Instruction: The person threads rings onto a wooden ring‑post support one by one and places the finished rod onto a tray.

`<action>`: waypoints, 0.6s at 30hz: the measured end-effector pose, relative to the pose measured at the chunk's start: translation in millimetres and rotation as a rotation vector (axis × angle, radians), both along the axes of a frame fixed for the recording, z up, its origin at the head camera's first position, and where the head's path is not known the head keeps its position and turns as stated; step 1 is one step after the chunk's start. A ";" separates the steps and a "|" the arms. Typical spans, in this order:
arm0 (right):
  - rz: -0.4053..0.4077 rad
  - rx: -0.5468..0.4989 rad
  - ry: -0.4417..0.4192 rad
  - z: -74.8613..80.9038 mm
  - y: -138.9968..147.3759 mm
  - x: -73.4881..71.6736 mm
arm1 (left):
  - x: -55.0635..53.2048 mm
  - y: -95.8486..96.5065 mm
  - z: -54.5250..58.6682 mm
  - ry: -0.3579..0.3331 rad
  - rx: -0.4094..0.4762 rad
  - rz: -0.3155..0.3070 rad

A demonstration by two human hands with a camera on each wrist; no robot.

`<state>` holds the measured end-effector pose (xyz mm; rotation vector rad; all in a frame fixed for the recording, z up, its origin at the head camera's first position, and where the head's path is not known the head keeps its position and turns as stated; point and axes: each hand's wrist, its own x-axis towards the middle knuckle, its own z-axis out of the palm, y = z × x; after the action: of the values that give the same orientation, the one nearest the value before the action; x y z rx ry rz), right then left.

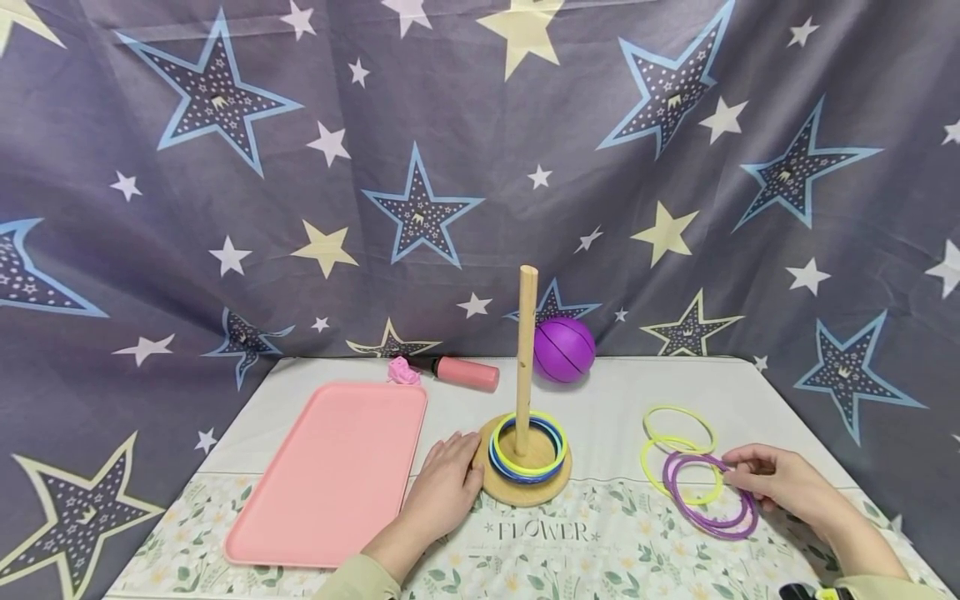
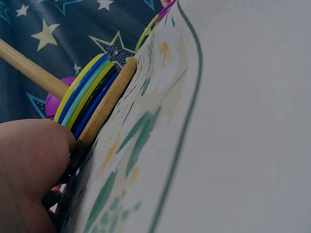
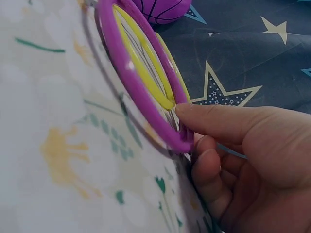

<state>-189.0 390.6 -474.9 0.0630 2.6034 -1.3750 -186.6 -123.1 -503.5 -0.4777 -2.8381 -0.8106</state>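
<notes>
My left hand (image 1: 446,482) rests against the left edge of a round wooden base (image 1: 525,497), its fingers fairly straight. From the base rises an upright wooden post (image 1: 527,350). Several rings lie stacked round the post, with a yellow ring (image 2: 73,94) on top and blue and light green ones below. On the right, my right hand (image 1: 787,483) pinches a purple ring (image 3: 129,68) between thumb and fingers. The purple rings there overlap two yellow rings (image 1: 678,408) on the table. How many purple rings the fingers hold, I cannot tell.
A pink tray (image 1: 330,475) lies left of my left hand. Behind stand a purple ball (image 1: 566,350), a pink pump-like cylinder (image 1: 468,373) with a black end and a small pink object (image 1: 403,372). A star-patterned cloth (image 1: 450,108) hangs behind the table.
</notes>
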 end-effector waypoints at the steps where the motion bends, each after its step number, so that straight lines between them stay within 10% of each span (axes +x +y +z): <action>1: -0.002 0.000 -0.002 -0.4 0.2 0.0 | 0.1 0.0 -0.3 0.000 0.001 0.000; 18: -0.017 -0.055 -0.001 -1.3 2.9 2.7 | -1.9 -0.7 -2.4 -0.005 0.001 0.002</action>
<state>-186.2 393.5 -476.1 0.0779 2.5686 -1.4511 -188.5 -123.8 -505.9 -0.4726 -2.8423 -0.8143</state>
